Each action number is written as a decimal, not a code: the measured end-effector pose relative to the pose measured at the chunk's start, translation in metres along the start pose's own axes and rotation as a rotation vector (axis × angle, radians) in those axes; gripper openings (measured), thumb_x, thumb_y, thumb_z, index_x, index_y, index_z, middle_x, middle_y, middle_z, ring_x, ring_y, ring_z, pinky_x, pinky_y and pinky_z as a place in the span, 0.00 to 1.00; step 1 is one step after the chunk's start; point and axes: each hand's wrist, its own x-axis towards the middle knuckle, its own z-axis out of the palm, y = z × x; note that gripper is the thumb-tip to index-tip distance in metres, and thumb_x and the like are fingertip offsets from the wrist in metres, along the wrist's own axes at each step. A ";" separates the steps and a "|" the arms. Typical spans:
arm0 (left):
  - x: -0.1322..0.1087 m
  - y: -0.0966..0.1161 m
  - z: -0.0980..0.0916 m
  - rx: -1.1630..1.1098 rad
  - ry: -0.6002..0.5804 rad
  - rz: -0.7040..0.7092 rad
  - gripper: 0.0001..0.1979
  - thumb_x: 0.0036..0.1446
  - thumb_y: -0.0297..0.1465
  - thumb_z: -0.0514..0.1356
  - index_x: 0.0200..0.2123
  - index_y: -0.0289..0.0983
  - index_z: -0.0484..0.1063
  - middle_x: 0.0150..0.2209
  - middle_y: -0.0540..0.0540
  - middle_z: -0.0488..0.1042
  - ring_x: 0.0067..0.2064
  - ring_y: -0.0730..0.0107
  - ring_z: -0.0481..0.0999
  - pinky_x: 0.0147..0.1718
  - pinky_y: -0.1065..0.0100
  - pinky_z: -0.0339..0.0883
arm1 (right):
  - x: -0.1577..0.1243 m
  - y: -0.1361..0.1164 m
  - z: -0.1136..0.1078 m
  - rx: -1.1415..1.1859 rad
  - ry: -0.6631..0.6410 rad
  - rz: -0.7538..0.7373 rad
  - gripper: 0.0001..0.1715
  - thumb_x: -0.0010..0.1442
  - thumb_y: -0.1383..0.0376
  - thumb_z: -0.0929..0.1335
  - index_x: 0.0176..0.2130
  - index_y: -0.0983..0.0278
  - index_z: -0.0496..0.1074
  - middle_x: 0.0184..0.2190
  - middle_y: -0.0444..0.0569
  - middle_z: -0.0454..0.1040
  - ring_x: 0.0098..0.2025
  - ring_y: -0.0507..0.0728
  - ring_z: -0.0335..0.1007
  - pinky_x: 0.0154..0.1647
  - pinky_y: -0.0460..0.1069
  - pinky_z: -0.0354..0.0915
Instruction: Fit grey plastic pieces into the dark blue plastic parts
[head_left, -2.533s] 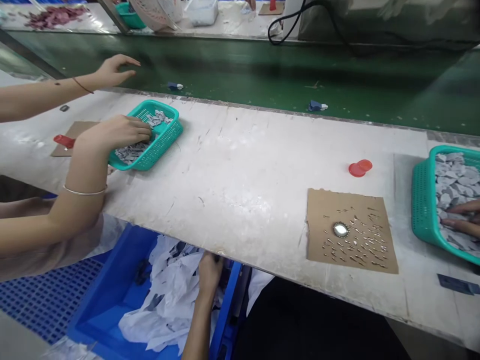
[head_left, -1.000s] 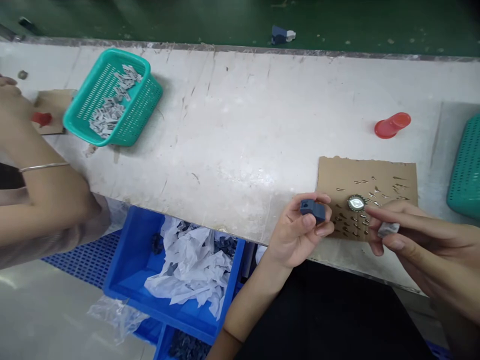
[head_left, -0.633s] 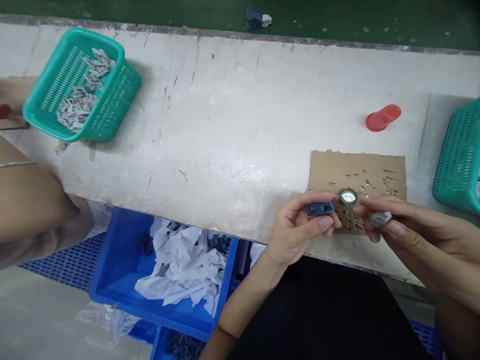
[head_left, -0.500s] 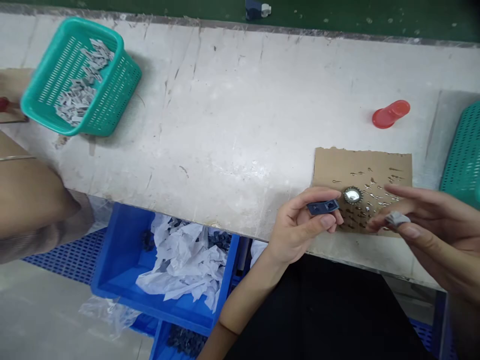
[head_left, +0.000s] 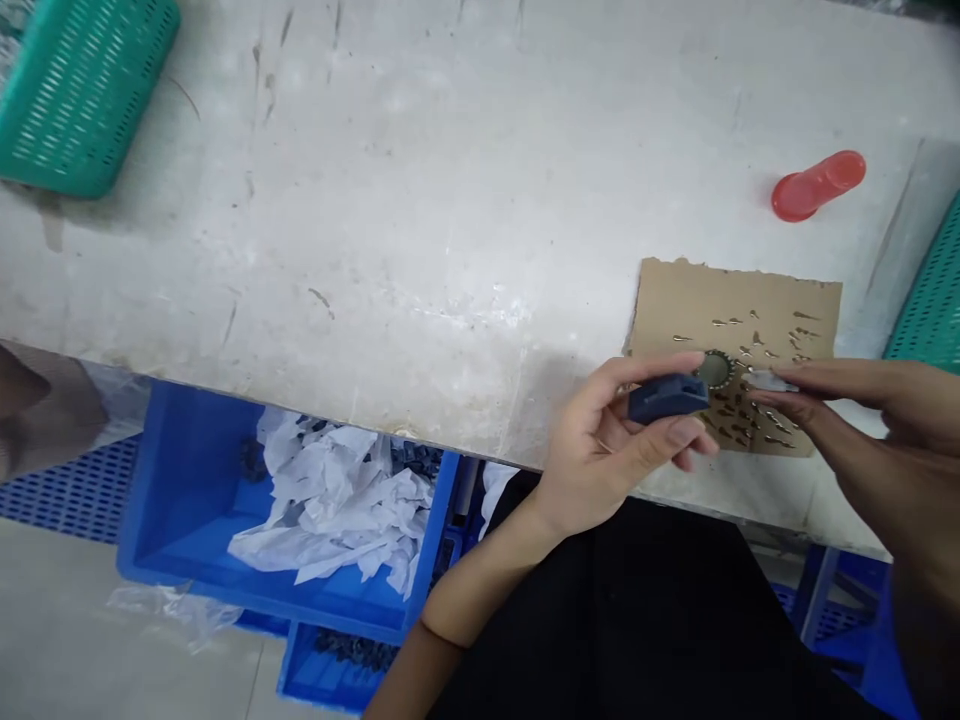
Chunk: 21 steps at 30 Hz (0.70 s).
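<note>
At the near edge of the white bench [head_left: 375, 250], two hands work over a cardboard sheet [head_left: 739, 300].
The left hand [head_left: 600, 450] grips a dark blue plastic block [head_left: 667, 398] between thumb and fingers, over the near left part of the sheet. The right hand [head_left: 862, 420] pinches a small grey piece [head_left: 769, 381] between thumb and forefinger, just beside the block. Small metal bits [head_left: 765, 340] and a round metal-rimmed disc [head_left: 715, 369] lie on the sheet. A red plastic cup [head_left: 817, 186] lies beyond it, a green basket [head_left: 930, 300] sits at far right, and a blue crate [head_left: 187, 500] holding white paper [head_left: 322, 500] stands below the near edge.
</note>
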 end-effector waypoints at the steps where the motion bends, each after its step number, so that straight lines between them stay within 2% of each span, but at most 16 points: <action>1: 0.000 0.000 0.001 0.010 0.028 0.014 0.18 0.57 0.27 0.69 0.49 0.44 0.73 0.39 0.52 0.76 0.38 0.75 0.83 0.36 0.74 0.79 | 0.002 -0.002 0.000 -0.020 -0.024 -0.058 0.21 0.55 0.61 0.78 0.48 0.44 0.79 0.43 0.36 0.80 0.44 0.56 0.78 0.41 0.54 0.71; 3: 0.001 0.000 0.001 -0.005 0.065 0.060 0.18 0.53 0.24 0.71 0.44 0.42 0.71 0.40 0.52 0.77 0.43 0.72 0.83 0.42 0.71 0.80 | 0.006 -0.003 0.000 -0.036 -0.065 -0.133 0.23 0.55 0.63 0.77 0.49 0.43 0.78 0.45 0.36 0.80 0.46 0.56 0.78 0.44 0.54 0.72; 5: 0.003 -0.001 -0.001 -0.035 0.050 0.093 0.15 0.53 0.24 0.71 0.40 0.40 0.71 0.40 0.53 0.77 0.42 0.73 0.84 0.41 0.72 0.81 | 0.008 -0.003 0.000 -0.035 -0.084 -0.152 0.23 0.57 0.65 0.76 0.49 0.42 0.78 0.46 0.36 0.79 0.47 0.56 0.78 0.46 0.55 0.73; 8: 0.005 -0.002 -0.006 0.056 0.052 0.110 0.12 0.53 0.34 0.73 0.38 0.42 0.74 0.42 0.53 0.76 0.38 0.74 0.84 0.35 0.75 0.80 | 0.010 -0.004 0.001 -0.023 -0.096 -0.128 0.23 0.58 0.65 0.75 0.50 0.42 0.77 0.46 0.36 0.79 0.48 0.56 0.77 0.49 0.56 0.73; 11: 0.005 -0.002 -0.009 0.190 0.092 0.104 0.16 0.52 0.45 0.71 0.38 0.43 0.77 0.45 0.52 0.76 0.41 0.67 0.84 0.33 0.72 0.80 | 0.012 -0.005 0.002 -0.037 -0.098 -0.131 0.26 0.57 0.67 0.76 0.51 0.40 0.76 0.46 0.35 0.79 0.48 0.56 0.77 0.48 0.56 0.73; 15: 0.004 -0.002 -0.009 0.221 0.094 0.122 0.14 0.54 0.45 0.70 0.40 0.45 0.78 0.43 0.54 0.76 0.44 0.68 0.84 0.36 0.72 0.80 | 0.014 -0.005 0.005 -0.051 -0.095 -0.157 0.28 0.55 0.68 0.77 0.49 0.38 0.76 0.44 0.33 0.79 0.45 0.54 0.78 0.45 0.54 0.73; 21: 0.005 -0.003 -0.010 0.224 0.086 0.126 0.13 0.54 0.44 0.70 0.40 0.46 0.78 0.43 0.54 0.76 0.44 0.71 0.83 0.37 0.73 0.79 | 0.016 -0.010 0.007 -0.039 -0.138 -0.169 0.24 0.56 0.66 0.76 0.49 0.40 0.77 0.44 0.34 0.80 0.45 0.55 0.78 0.41 0.54 0.71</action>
